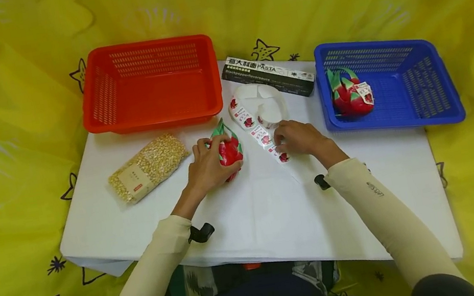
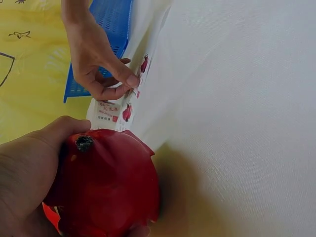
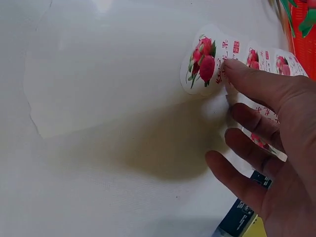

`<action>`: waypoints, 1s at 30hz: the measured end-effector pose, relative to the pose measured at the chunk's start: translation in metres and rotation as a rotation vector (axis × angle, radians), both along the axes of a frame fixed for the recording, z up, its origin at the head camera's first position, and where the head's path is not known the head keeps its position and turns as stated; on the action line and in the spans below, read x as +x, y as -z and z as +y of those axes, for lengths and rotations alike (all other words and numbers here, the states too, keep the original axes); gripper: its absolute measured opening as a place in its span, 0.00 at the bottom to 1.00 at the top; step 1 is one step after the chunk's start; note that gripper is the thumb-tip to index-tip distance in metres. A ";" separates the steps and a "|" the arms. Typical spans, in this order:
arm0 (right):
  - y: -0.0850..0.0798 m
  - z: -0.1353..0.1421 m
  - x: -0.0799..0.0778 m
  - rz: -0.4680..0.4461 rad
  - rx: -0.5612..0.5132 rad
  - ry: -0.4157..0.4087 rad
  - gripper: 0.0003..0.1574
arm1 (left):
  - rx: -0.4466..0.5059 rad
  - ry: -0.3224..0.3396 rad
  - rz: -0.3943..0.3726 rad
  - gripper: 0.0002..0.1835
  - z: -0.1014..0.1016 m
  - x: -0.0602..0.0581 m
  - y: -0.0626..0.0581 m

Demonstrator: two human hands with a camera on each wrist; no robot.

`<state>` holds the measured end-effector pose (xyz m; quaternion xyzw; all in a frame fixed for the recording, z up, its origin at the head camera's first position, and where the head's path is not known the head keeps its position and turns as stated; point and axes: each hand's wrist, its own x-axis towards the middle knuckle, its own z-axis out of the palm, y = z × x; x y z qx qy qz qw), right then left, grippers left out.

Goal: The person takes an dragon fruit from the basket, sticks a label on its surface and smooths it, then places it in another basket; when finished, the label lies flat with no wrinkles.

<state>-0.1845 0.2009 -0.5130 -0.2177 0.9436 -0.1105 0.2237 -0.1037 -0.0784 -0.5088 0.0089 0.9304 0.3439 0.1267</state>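
Observation:
My left hand grips a red dragon fruit with green leaf tips, close over the white table. In the left wrist view, the glossy skin of the fruit and its dark stem end show under the thumb. To its right, my right hand pinches a strip of stickers printed with dragon fruit, thumb on top near the strip's end. A label and the bare backing paper beyond it show in the right wrist view. The strip runs back toward a small sticker roll.
A red basket stands at the back left. On the right, a blue basket holds another dragon fruit bearing a white label. A black pasta box lies between the baskets. Left of my left hand lies a bag of yellow kernels.

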 end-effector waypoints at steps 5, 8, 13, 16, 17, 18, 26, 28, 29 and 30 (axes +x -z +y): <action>0.000 0.001 0.002 -0.002 -0.009 0.021 0.21 | -0.007 0.006 0.012 0.38 0.001 0.000 -0.001; 0.001 0.002 0.004 0.022 -0.018 0.018 0.21 | -0.011 0.011 0.016 0.39 0.001 0.000 -0.001; 0.002 0.003 0.004 0.024 -0.025 0.013 0.14 | -0.008 0.013 0.018 0.39 0.001 0.001 0.000; 0.004 0.003 0.004 0.004 -0.031 0.024 0.14 | -0.005 0.029 0.007 0.40 0.000 0.001 0.001; 0.005 0.004 0.005 0.003 -0.036 0.026 0.14 | -0.003 0.036 0.002 0.40 -0.001 0.001 0.000; 0.005 0.004 0.006 0.009 -0.042 0.024 0.16 | 0.003 0.046 -0.005 0.40 -0.002 0.001 0.000; 0.009 0.009 0.019 0.150 -0.043 -0.017 0.22 | 0.088 0.125 -0.100 0.44 -0.012 -0.005 -0.013; 0.009 0.009 0.020 0.182 -0.046 -0.028 0.20 | 0.106 0.124 -0.116 0.44 -0.014 -0.006 -0.015; 0.010 0.009 0.021 0.194 -0.047 -0.035 0.19 | 0.116 0.122 -0.124 0.45 -0.015 -0.007 -0.016; 0.009 0.008 0.021 0.201 -0.049 -0.038 0.18 | 0.123 0.119 -0.131 0.45 -0.015 -0.007 -0.017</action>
